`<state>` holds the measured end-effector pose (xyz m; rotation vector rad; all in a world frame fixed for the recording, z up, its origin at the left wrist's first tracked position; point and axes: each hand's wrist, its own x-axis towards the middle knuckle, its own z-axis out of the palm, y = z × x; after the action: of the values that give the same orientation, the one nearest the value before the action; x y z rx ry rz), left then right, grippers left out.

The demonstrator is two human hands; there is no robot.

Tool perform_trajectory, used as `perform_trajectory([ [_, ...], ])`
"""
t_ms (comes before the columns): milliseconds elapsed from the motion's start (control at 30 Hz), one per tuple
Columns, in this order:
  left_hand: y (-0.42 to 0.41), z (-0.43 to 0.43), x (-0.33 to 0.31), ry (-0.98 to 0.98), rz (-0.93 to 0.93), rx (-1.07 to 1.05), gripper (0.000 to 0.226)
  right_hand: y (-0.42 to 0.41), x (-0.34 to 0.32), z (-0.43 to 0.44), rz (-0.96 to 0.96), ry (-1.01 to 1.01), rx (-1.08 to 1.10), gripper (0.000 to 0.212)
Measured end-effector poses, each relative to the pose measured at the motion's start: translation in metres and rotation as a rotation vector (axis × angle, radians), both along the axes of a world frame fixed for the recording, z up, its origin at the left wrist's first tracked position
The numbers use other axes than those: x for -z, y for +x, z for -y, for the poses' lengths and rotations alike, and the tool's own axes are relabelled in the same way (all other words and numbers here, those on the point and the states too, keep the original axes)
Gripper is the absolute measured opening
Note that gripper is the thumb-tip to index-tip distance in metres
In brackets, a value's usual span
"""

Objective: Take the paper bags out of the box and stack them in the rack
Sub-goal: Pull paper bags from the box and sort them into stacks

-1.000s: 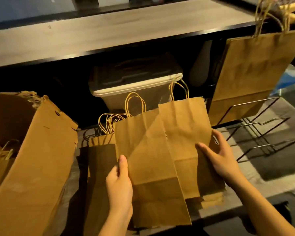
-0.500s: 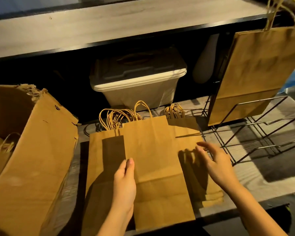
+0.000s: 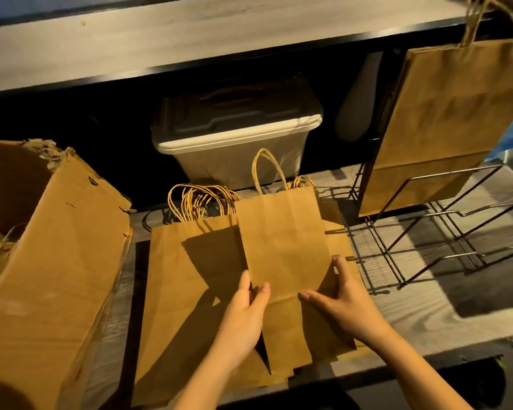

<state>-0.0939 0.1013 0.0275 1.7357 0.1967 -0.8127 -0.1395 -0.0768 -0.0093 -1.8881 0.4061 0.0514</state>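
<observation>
box: torn cardboard box [image 3: 57, 276] fills the left edge, a few bags still inside
pile: flat paper bags [image 3: 184, 291] lie lower centre on the shelf
left hand [image 3: 243, 318]: pinching the top bag [image 3: 282, 247] at its lower left edge
right hand [image 3: 347, 309]: fingers spread, pressed against that bag's lower right
rack: wire rack [image 3: 444, 232] at right, one big bag [image 3: 450, 119] leaning in it
</observation>
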Motion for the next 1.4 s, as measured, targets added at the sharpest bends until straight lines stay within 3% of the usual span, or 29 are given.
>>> perform_trajectory([
  [200, 0.002, 0.021, -0.004, 0.023, 0.116, 0.196, 0.064, -0.006, 0.012, 0.017, 0.089, -0.14, 0.179, 0.065],
  [300, -0.001, 0.029, 0.001, -0.001, 0.077, 0.226, 0.065, -0.011, 0.022, 0.023, 0.107, -0.222, 0.202, 0.068],
  [467, -0.011, 0.036, 0.01, -0.019, 0.006, 0.248, 0.067, -0.009, 0.034, 0.032, -0.024, -0.474, 0.155, 0.075],
  [733, -0.009, 0.039, 0.017, 0.038, 0.03, 0.337, 0.064, -0.017, 0.02, 0.039, -0.076, -0.199, 0.019, 0.082],
  [933, 0.024, 0.031, -0.01, 0.185, 0.182, 0.564, 0.053, -0.006, 0.002, 0.034, 0.026, -0.261, 0.032, 0.065],
  [1100, 0.048, 0.005, -0.068, 0.29, 0.429, 0.653, 0.036, 0.026, -0.037, 0.02, 0.09, -0.306, -0.148, 0.045],
  [1267, 0.072, -0.061, -0.132, 0.438, 0.694, 0.503, 0.03, 0.08, -0.091, -0.044, 0.252, -0.337, -0.377, 0.037],
  [1400, 0.082, -0.132, -0.176, 0.438, 0.836, 0.31, 0.025, 0.114, -0.131, -0.113, 0.412, -0.258, -0.559, 0.04],
])
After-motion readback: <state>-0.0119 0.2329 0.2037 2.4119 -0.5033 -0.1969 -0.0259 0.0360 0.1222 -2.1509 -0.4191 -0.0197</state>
